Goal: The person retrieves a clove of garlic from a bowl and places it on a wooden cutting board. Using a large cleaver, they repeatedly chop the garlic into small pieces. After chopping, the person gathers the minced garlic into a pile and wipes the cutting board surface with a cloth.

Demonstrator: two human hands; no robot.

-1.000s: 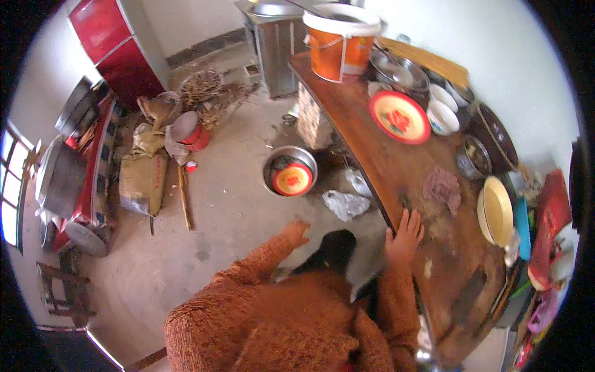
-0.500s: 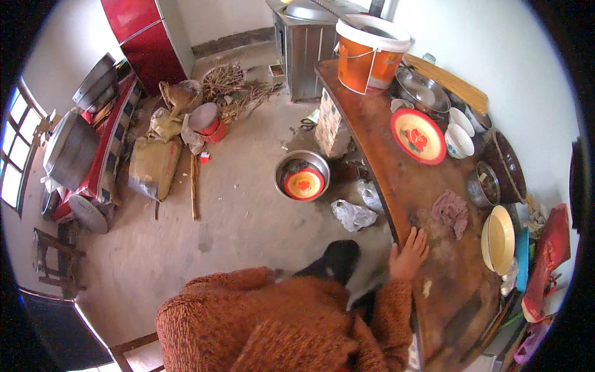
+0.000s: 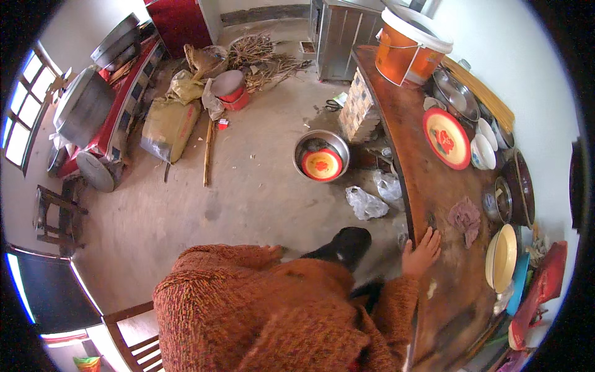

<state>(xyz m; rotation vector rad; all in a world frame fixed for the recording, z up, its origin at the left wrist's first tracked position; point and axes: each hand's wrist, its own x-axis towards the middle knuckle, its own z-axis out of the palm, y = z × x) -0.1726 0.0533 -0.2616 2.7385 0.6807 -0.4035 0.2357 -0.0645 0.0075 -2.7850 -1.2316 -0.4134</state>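
My right hand (image 3: 423, 253) lies flat on the edge of the brown wooden counter (image 3: 455, 276), fingers spread, holding nothing. A crumpled mauve cloth (image 3: 465, 220) is the closest thing to it, just beyond the fingertips. From the end of my left sleeve a small part of my left hand (image 3: 271, 252) shows at my lap, its fingers stretched out and nothing seen in them. On the floor ahead stands a steel basin (image 3: 299, 147) with a red-rimmed yellow dish (image 3: 321, 166) in it, along with something dark.
The counter also bears a red-rimmed plate (image 3: 446, 139), white bowls (image 3: 483, 152), a cream basin (image 3: 501, 257) and an orange bucket (image 3: 406, 53). Plastic bags (image 3: 365, 203) lie beneath its edge. A stick (image 3: 208, 155), a sack (image 3: 170, 130) and a red bucket (image 3: 234, 96) are farther left.
The view has shifted, so the room appears farther right and higher. More of my left hand shows at the sleeve. My right hand stays flat on the counter edge.
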